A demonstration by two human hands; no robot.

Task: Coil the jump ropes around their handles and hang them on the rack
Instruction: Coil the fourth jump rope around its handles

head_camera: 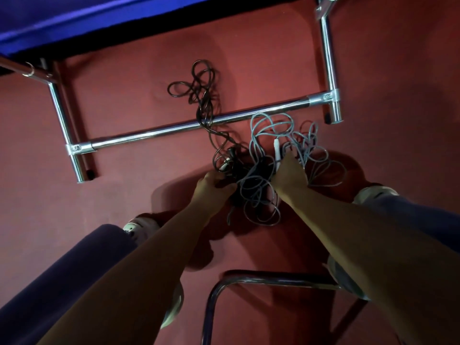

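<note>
Several tangled jump ropes lie in a pile on the red floor. A black rope (pixel 199 88) runs under the chrome rack's lower bar (pixel 199 124) and loops beyond it. A grey-blue rope (pixel 271 128) sprawls at the right of the pile. My left hand (pixel 211 183) grips the dark tangle near a white-tipped handle (pixel 225 165). My right hand (pixel 290 174) holds a white handle (pixel 276 150) that sticks up past my fingers. Grey loops (pixel 258 195) hang between my two hands.
The chrome rack's two feet (pixel 79 170) (pixel 336 113) stand on the floor, with a hook ring (pixel 29 68) on its upper left tube. A blue mat or table (pixel 99 18) fills the top left. A metal chair frame (pixel 249 277) sits below me. My shoes (pixel 139 226) (pixel 373 192) flank the pile.
</note>
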